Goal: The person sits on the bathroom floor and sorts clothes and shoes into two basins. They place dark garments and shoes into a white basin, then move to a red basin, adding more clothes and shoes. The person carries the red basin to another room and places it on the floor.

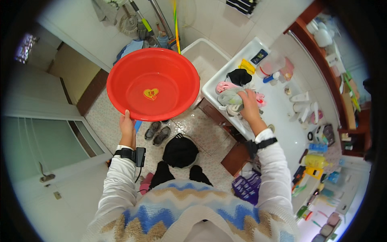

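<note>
My left hand [128,125] grips the near rim of a round red plastic basin [133,75], which is held up over the floor and has a heart-shaped sticker on its inner bottom. No clothes lie in the basin. At the right, my right hand [250,104] rests with its fingers curled on a grey cloth item [231,97] in a pile on the left part of the white washbasin counter [211,87]. A black cloth item [240,77] and a pink one [226,86] lie in the same pile, touching the grey one.
A black-covered round container [180,151] stands on the tiled floor between my legs, near grey shoes [157,133]. Mops and poles [145,22] lean at the back wall beside a white tub [205,53]. Bottles, including a yellow one [314,161], crowd the counter's right side. A door [60,145] is at left.
</note>
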